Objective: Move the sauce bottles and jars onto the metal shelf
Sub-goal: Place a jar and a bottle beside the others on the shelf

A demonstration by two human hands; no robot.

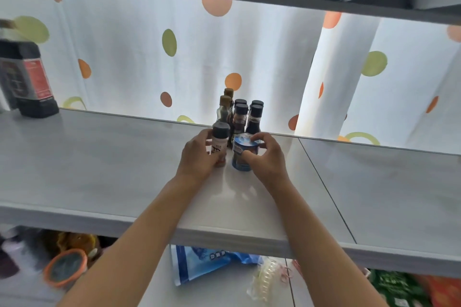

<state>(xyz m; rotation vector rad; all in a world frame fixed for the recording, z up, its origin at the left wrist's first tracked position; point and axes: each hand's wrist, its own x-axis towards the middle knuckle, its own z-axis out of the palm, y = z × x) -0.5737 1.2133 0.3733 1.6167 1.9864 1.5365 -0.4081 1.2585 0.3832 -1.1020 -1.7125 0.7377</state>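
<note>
Both hands (199, 157) (267, 157) grip jars — labels unreadable.

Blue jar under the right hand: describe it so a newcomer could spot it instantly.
On the metal shelf, find the cluster of small dark-capped sauce bottles near the back edge, in front of the dotted curtain. The blue jar stands at the cluster's front, gripped by the right hand. It alone is squat, wide and blue.

Black-capped shaker bottle (220, 143) and blue jar (243, 154) upright on metal shelf (99, 157).
</note>
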